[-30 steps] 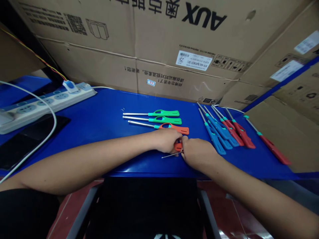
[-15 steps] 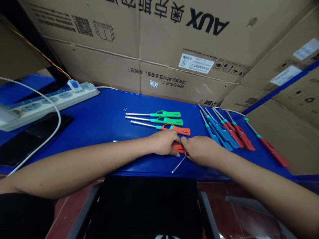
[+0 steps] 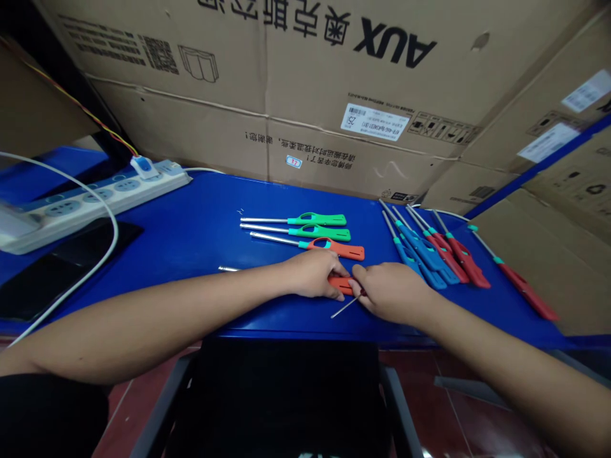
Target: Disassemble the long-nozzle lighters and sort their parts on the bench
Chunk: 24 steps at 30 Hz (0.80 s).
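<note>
We note that, against the frame of half a second ago, the thin silver metal rod (image 3: 344,307) projecting from the right hand (image 3: 394,289) has swung to a flatter angle, its free end a little higher; one second ago it lay flatter still. The right hand is closed, pinching this rod. The left hand (image 3: 317,273) is curled over the orange plastic handle of a long-necked lighter (image 3: 341,285), pinching it down on the table near its front edge; the lighter's metal tip shows beyond the left forearm, where one second ago it was hidden. We find the three lighters behind unmoved: two green (image 3: 317,220) (image 3: 324,233) and one orange (image 3: 337,248), roughly parallel. To the right lie blue lighters (image 3: 410,254) and red lighters (image 3: 446,254), with another red one (image 3: 527,292) apart, beside cardboard. The surface is a glossy blue tabletop (image 3: 191,248), bearing tiny metal bits (image 3: 240,211), a white multi-socket power strip (image 3: 100,197) and a flat black slab (image 3: 62,261) under a white cable (image 3: 114,235). A large printed brown cardboard carton (image 3: 191,114) stands behind; below, we record reddish floor tiles (image 3: 458,394).
</note>
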Available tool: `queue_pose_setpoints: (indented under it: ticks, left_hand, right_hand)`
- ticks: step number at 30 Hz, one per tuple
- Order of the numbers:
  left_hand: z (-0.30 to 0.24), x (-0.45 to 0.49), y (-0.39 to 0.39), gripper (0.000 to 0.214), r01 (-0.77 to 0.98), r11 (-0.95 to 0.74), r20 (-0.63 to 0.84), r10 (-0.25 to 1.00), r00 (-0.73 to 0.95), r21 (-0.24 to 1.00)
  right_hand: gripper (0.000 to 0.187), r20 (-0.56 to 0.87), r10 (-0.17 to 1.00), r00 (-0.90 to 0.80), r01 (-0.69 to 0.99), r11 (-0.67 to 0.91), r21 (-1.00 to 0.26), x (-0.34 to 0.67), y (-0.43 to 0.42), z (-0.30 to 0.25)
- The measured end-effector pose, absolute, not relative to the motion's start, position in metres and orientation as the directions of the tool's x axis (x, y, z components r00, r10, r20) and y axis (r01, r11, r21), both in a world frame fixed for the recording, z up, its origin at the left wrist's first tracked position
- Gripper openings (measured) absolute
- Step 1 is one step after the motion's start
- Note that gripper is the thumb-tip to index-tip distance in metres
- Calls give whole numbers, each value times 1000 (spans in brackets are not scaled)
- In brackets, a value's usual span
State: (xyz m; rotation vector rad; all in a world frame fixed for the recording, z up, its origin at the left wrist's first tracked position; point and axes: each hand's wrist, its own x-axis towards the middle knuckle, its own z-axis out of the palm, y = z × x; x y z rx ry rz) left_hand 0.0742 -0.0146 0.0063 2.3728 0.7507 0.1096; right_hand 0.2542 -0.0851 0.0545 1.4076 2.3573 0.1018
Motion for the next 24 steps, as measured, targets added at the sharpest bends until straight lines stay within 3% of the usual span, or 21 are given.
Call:
queue_pose_setpoints:
  ticks: [8, 14, 24]
  left_hand:
    - [2, 77, -20, 29, 449, -649, -35, 546, 837, 614]
    - [-4, 80, -27, 22, 421, -701, 59, 549, 834, 576]
    - [0, 79, -29, 21, 439, -718, 52, 549, 834, 540]
  right_hand:
    - [27, -383, 918, -109, 954, 205, 221, 228, -89, 49]
    - [29, -428, 900, -83, 955, 194, 224, 222, -87, 61]
    - [28, -421, 901, -103, 948, 217, 233, 227, -88, 54]
